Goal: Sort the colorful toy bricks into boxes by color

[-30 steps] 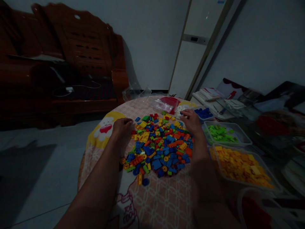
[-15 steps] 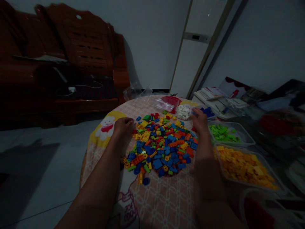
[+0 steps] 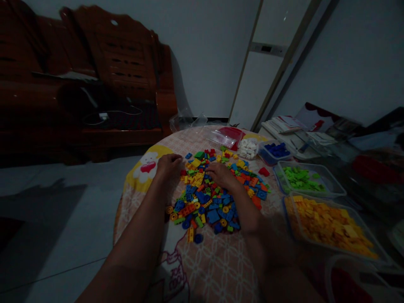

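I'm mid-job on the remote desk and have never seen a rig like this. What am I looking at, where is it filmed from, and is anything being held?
There is no machine here: these are a person's two bare hands. Every picture comes from one camera worn on the head, looking forward and down. On a patterned tablecloth lies a mixed pile of toy bricks. To its right, clear tubs hold blue bricks, green bricks and yellow bricks. The left hand is at the pile's far left edge; the right hand reaches over the pile. It is too dark to tell whether either holds a brick.
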Motion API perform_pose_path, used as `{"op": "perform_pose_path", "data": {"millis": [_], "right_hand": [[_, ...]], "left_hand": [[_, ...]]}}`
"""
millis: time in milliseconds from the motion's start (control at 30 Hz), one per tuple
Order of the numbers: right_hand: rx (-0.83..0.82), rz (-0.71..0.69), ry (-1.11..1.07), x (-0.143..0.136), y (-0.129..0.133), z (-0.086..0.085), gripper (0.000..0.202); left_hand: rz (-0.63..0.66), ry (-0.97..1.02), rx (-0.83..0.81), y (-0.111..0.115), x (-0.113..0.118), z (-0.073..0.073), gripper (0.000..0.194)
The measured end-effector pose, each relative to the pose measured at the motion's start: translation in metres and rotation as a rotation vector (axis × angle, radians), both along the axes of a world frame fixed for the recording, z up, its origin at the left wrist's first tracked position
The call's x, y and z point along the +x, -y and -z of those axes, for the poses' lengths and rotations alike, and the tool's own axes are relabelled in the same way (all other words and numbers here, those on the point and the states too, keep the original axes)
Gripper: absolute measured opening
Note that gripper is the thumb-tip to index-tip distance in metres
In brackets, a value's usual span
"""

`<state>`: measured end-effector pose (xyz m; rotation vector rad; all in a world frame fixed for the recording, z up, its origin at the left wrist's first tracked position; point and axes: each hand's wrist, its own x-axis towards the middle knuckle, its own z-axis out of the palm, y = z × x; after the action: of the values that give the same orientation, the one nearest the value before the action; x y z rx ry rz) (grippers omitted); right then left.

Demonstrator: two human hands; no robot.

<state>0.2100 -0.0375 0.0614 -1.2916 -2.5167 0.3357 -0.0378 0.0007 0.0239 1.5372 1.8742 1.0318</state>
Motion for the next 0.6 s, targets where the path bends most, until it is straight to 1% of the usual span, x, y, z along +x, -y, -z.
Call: {"op": "perform_pose_path", "data": {"millis": [67, 133, 200, 300, 433, 500, 600], "right_hand": [[0.012, 0.12, 0.051, 0.007, 0.0, -0.007, 0.026], [0.048, 0.173, 0.042, 0.012, -0.001, -0.011, 0.027], [0.068, 0.138, 0.025, 0.012, -0.002, -0.01, 0.027], [0.061, 0.056, 0.062, 0.005, -0.002, 0.0, 0.028], [0.072, 0.056, 0.107, -0.002, 0.003, 0.013, 0.027], [0.077, 0.059, 0.095, -0.002, 0.004, 0.014, 0.027], [0.036, 0.013, 0.092, -0.001, 0.002, 0.008, 0.025]], "left_hand": [[0.035, -0.01, 0.016, 0.001, 0.0, -0.003, 0.034], [0.041, -0.028, 0.024, 0.003, 0.001, -0.006, 0.032], [0.041, -0.026, 0.024, 0.005, 0.001, -0.009, 0.031], [0.039, 0.018, 0.025, 0.007, 0.003, -0.01, 0.034], [0.019, 0.046, 0.014, 0.007, 0.004, -0.008, 0.037], [0.018, 0.028, 0.02, 0.006, 0.004, -0.007, 0.035], [0.025, 0.024, 0.024, 0.006, 0.004, -0.007, 0.035]]}}
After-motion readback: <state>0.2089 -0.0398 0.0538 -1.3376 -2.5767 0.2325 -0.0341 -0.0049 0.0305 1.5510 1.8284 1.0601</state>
